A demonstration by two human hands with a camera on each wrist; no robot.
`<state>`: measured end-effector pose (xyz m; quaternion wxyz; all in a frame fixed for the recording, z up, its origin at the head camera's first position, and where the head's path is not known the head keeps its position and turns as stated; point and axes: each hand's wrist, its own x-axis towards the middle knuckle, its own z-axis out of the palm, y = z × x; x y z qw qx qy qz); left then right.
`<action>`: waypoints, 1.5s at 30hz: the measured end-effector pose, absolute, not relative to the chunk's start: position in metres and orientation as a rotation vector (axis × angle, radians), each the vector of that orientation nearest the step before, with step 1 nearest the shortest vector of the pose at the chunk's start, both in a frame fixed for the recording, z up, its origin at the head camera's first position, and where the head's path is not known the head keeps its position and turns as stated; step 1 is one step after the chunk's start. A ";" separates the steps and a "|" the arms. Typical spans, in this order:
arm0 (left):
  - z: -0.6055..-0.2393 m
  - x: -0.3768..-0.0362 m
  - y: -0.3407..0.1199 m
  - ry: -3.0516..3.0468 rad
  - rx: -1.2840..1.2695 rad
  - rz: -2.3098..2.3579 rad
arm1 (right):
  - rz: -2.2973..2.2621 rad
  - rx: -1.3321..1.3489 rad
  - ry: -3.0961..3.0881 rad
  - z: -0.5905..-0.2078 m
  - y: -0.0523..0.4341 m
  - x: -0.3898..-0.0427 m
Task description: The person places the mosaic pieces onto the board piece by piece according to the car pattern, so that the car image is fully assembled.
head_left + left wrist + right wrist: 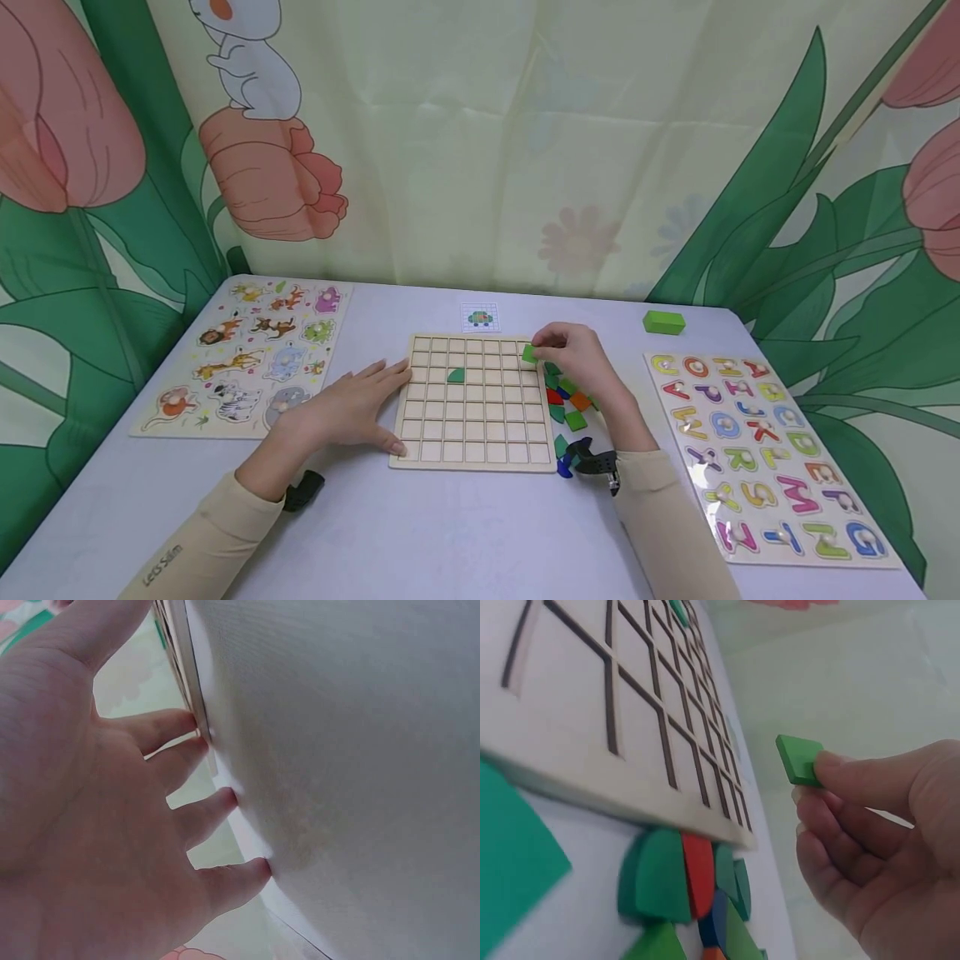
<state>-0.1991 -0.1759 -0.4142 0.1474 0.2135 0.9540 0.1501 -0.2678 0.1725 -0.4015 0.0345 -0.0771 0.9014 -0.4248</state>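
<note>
**Green tile held over the corner of the grid board: points of risk**

The right hand (581, 358) pinches a small green square tile (529, 353) between thumb and fingertips, the remaining fingers loosely curled; the right wrist view shows the tile (799, 760) clear of the grid board (615, 712), held above it and not yet seated. The tile hangs over the board's far right corner (525, 348). The left hand (352, 408) lies flat and open, fingers straight, its fingertips (196, 720) against the board's left edge, holding nothing. One dark green quarter-round piece (456, 376) already sits in a cell of the board, left of centre in the upper rows. A heap of loose coloured pieces (570, 404) lies on the surface just beside the board's right edge, under the right forearm. A pattern card (480, 317) lies just beyond the board's far edge.

Risks, as judged from this position: the pinch takes the tile by one edge only, so it may tilt and catch on a cell ridge instead of dropping flat. The right wrist passes close over the heap and could scatter pieces on descent. Should the left hand lift, a sideways push from the tile could slide the board on the smooth surface (450, 525).
</note>
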 end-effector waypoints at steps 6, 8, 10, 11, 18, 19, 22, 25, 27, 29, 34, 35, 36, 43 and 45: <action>-0.414 -0.199 -0.175 2.740 0.618 0.433 | -1.285 -0.301 2.750 -0.406 0.155 -0.264; -0.414 -0.199 -0.175 2.737 0.617 0.437 | -1.300 -0.317 2.726 -0.408 0.149 -0.262; -0.413 -0.199 -0.176 2.736 0.614 0.438 | -1.318 -0.340 2.697 -0.409 0.143 -0.261; -0.413 -0.199 -0.176 2.738 0.613 0.436 | -1.317 -0.363 2.692 -0.410 0.140 -0.260; -0.415 -0.198 -0.178 2.744 0.631 0.454 | -1.252 -0.463 2.677 -0.415 0.118 -0.259; -0.415 -0.198 -0.179 2.743 0.632 0.455 | -1.244 -0.465 2.677 -0.416 0.116 -0.259; -0.416 -0.198 -0.179 2.741 0.629 0.456 | -1.229 -0.462 2.688 -0.420 0.110 -0.259; -0.417 -0.199 -0.179 2.741 0.629 0.446 | -1.215 -0.455 2.706 -0.422 0.105 -0.259; -0.417 -0.200 -0.178 2.742 0.634 0.441 | -1.201 -0.450 2.727 -0.421 0.102 -0.259; -0.417 -0.200 -0.178 2.744 0.638 0.436 | -1.179 -0.453 2.748 -0.420 0.099 -0.259; -0.416 -0.201 -0.179 2.745 0.646 0.440 | -1.110 -0.480 2.796 -0.419 0.092 -0.257; -0.415 -0.201 -0.179 2.743 0.644 0.439 | -1.098 -0.484 2.802 -0.418 0.091 -0.256; -0.415 -0.201 -0.179 2.744 0.644 0.442 | -1.083 -0.488 2.810 -0.418 0.090 -0.256; -0.415 -0.200 -0.178 2.740 0.638 0.452 | -1.000 -0.503 2.866 -0.419 0.085 -0.254; -0.415 -0.200 -0.178 2.740 0.636 0.450 | -0.977 -0.501 2.882 -0.419 0.084 -0.254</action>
